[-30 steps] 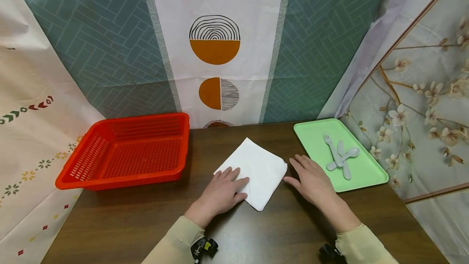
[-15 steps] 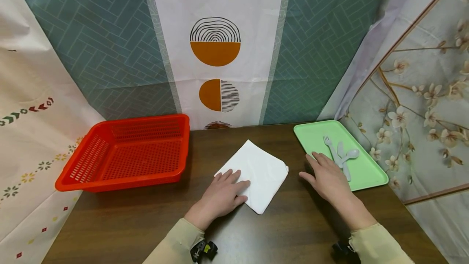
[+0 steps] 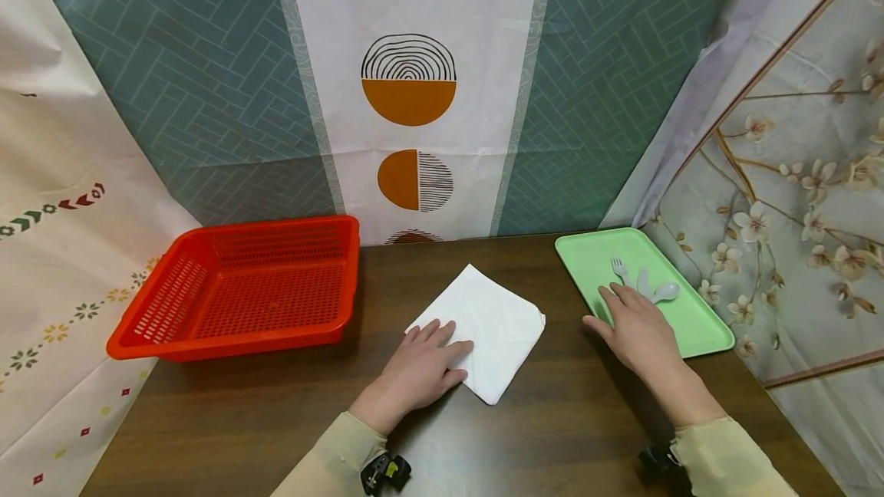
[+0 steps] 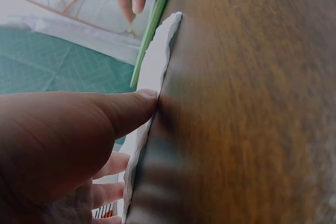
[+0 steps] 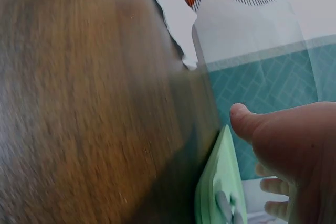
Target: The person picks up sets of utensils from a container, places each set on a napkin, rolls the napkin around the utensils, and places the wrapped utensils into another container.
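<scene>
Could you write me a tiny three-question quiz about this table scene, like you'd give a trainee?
1. True or false: the left hand touches the white sheet.
2. Which is nearest to the right hand?
A) the red basket
B) the green tray
C) the white sheet
3. Fill in: beside the fork and the knife lies a ____.

Key: 1. True. 2. B. 3. Spoon.

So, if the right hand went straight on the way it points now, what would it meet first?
Probably the grey fork, just ahead of the right hand in the head view. The hand looks raised above the green tray, so it might pass over the fork; depth is unclear.
</scene>
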A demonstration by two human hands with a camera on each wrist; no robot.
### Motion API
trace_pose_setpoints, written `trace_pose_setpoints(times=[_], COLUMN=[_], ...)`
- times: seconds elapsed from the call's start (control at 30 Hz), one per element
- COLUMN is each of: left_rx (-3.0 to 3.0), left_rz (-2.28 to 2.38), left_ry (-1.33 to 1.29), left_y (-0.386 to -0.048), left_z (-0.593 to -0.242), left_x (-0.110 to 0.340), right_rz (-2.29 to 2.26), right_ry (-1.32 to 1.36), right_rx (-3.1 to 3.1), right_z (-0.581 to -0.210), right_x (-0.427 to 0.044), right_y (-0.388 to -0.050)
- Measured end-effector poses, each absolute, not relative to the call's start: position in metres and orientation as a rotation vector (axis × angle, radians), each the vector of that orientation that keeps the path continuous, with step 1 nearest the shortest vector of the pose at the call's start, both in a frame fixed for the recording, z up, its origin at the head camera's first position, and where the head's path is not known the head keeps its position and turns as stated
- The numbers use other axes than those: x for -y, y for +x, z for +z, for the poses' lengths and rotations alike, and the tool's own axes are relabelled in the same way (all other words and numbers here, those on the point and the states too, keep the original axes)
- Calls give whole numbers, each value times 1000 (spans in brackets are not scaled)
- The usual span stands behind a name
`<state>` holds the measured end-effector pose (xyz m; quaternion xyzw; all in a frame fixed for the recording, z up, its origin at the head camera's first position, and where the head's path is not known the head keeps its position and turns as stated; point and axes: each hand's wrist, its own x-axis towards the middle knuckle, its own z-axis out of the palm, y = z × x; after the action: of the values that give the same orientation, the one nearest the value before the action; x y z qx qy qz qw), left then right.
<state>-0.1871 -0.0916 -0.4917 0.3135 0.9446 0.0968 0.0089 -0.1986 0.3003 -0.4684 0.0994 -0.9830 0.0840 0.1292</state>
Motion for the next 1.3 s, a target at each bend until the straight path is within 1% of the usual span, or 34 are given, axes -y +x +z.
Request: trace_pose_setpoints(times=[0.7, 1.3], left_rx=[-2944, -2931], left_rz=[283, 282], left_ry=[962, 958], left_y=[-187, -186], left_z=[-492, -491], left_x=[92, 92], right_rz=[268, 297], right_ry=[95, -66], right_rx=[2871, 2896], right_z=[-469, -477], right_x=[-332, -354], right_y=[-200, -203])
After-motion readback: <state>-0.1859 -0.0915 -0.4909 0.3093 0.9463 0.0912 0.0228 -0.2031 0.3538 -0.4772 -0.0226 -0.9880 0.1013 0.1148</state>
